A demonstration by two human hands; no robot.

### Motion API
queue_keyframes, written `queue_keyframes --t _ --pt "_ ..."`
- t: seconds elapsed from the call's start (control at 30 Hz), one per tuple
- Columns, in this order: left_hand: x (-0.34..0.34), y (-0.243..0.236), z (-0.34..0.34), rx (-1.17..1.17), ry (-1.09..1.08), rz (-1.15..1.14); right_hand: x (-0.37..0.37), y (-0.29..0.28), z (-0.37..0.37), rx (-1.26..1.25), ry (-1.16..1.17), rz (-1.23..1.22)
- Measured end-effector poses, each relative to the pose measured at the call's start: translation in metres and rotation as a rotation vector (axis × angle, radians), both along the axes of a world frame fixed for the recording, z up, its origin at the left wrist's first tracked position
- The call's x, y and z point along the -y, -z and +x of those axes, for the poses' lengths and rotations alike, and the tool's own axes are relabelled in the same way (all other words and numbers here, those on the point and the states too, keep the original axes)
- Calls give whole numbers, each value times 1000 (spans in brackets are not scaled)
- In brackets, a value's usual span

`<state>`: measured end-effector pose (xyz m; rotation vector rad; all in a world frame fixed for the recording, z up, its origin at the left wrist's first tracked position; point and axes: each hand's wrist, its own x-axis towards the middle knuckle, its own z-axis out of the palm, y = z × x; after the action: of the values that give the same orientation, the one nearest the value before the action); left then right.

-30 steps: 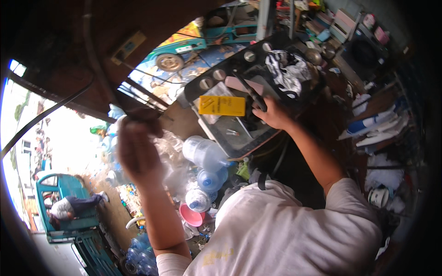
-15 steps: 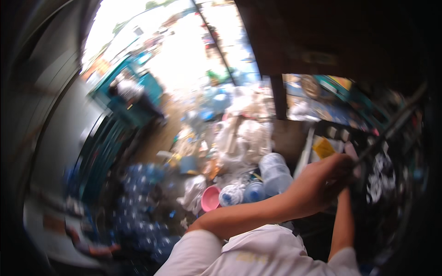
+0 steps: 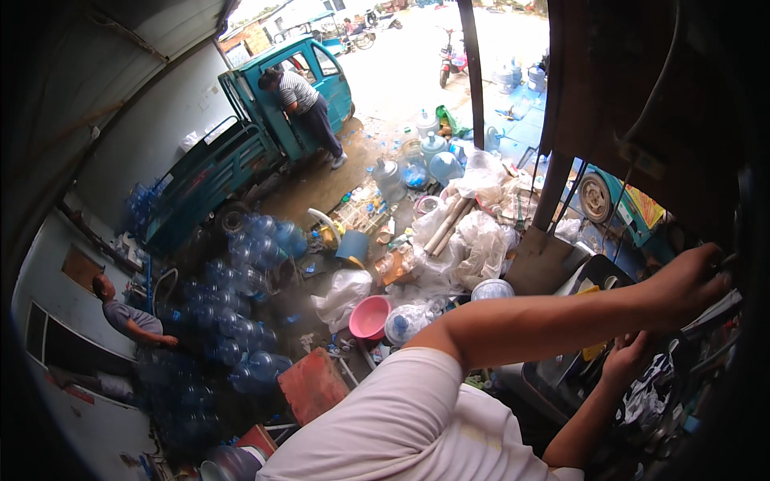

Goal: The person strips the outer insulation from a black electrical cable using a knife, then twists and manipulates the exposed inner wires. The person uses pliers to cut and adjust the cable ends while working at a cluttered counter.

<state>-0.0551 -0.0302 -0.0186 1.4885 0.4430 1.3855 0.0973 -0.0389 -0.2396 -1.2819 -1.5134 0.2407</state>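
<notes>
At the right, my left hand [image 3: 699,276] is raised beside the dark overhead structure [image 3: 609,104], fingers curled on something too shadowed to make out. Below it my right hand [image 3: 624,353] is closed over the black panel with knobs [image 3: 561,365], what it grips partly hidden. A yellow box [image 3: 592,351] shows behind my left forearm, on that panel. A black-and-white cloth [image 3: 646,397] lies just beside my right forearm.
A person in a striped top [image 3: 297,96] leans at a teal three-wheeled truck [image 3: 184,204]; another [image 3: 128,317] is at left. Blue water jugs [image 3: 249,337], white bags [image 3: 481,248], a pink basin [image 3: 369,317] and a red board [image 3: 313,385] crowd the ground. A scooter stands outside [image 3: 449,60].
The view has swung left toward the yard. My left hand has moved across to the right, above my right hand, which now shows lower down. The person at left has come into view.
</notes>
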Motion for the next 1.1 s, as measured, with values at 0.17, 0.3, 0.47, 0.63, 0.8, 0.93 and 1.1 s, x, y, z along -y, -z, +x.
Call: queue_keyframes --t 0.17,0.3,0.47,0.63,0.8,0.93,1.1 --pt "-33 10 59 -22 51 -162 8 -27 -19 666 423 493" --pt "-34 13 61 -78 163 -168 20 -39 -17 431 147 381" --pt "-36 6 51 -5 337 -280 34 -85 -25 -948 -974 -83" --pt "-52 2 58 -42 298 -240 27 -82 -18 -842 -724 -77" --pt "-40 7 56 73 608 -554 10 -94 -28 -1385 -2013 -249" --pt "-37 3 45 55 692 -583 1 -104 -52 -1358 -2533 -214" --pt "-31 1 36 43 836 -603 8 -85 -49 -1248 -2411 -366"
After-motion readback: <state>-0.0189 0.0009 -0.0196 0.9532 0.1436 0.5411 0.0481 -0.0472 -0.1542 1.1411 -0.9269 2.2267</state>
